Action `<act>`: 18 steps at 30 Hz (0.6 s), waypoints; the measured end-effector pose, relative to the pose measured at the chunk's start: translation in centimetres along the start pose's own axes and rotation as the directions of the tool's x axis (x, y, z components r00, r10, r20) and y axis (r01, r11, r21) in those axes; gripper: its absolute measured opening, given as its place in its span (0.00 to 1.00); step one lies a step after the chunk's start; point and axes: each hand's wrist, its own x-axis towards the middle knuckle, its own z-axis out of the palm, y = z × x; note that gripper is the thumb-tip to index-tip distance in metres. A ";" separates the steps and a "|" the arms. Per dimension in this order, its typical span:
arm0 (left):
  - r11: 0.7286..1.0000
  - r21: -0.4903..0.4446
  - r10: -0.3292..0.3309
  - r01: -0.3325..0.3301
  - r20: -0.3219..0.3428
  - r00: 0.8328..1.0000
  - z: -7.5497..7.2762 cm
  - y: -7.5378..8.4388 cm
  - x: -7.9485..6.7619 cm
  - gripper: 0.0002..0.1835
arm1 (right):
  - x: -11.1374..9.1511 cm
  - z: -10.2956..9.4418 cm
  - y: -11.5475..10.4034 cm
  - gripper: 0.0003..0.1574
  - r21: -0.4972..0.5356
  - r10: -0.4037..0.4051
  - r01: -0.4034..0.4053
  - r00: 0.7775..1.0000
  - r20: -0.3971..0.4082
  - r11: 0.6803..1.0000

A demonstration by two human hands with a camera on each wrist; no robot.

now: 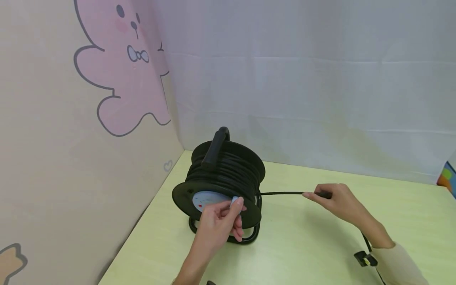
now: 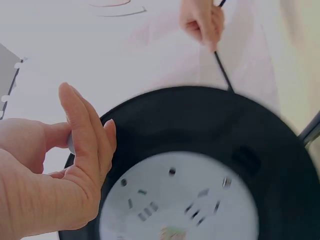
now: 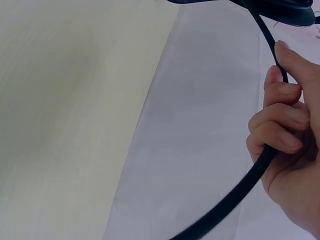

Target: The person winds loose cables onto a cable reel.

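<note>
A black cable reel (image 1: 224, 166) stands on its tubular frame, wound with black cable, its carry handle (image 1: 216, 148) up. My left hand (image 1: 217, 223) is at the front flange, pinching a small light-blue knob (image 1: 234, 200) between thumb and fingers. In the left wrist view, that grey-looking knob (image 2: 71, 143) is mostly hidden by the fingers, beside the pale socket disc (image 2: 175, 185). Off to the right, my right hand (image 1: 336, 200) grips the cable (image 1: 281, 193), which runs straight from the reel. Its fingers curl round the cable (image 3: 225, 207) in the right wrist view, and the cable trails below the hand.
The reel and both hands are over a pale yellow table (image 1: 303, 253). A printed wall (image 1: 46, 138) rises close on the left, and a white curtain (image 1: 320, 99) hangs behind. A small black piece (image 1: 365, 259) sits by the right cuff.
</note>
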 end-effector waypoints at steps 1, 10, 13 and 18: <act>1.000 -0.005 -0.005 0.005 0.016 1.000 0.3 -0.3 0.0 0.23 | -0.2 -0.2 0.0 0.18 -0.001 0.001 -0.001 1.000 -0.006 1.000; 0.997 0.037 -0.066 0.063 0.092 0.994 2.1 -4.5 0.1 0.22 | -2.5 -1.8 0.3 0.18 -0.057 -0.013 0.012 1.000 -0.022 0.998; 0.992 0.096 -0.093 0.086 0.075 0.993 2.1 -6.1 0.1 0.24 | -3.3 -2.4 0.5 0.18 -0.066 -0.018 0.016 0.999 -0.033 0.998; 0.978 0.165 -0.136 0.129 0.029 0.990 1.3 -8.5 0.0 0.22 | -4.4 -3.2 0.3 0.19 -0.064 -0.030 0.027 0.999 -0.044 0.998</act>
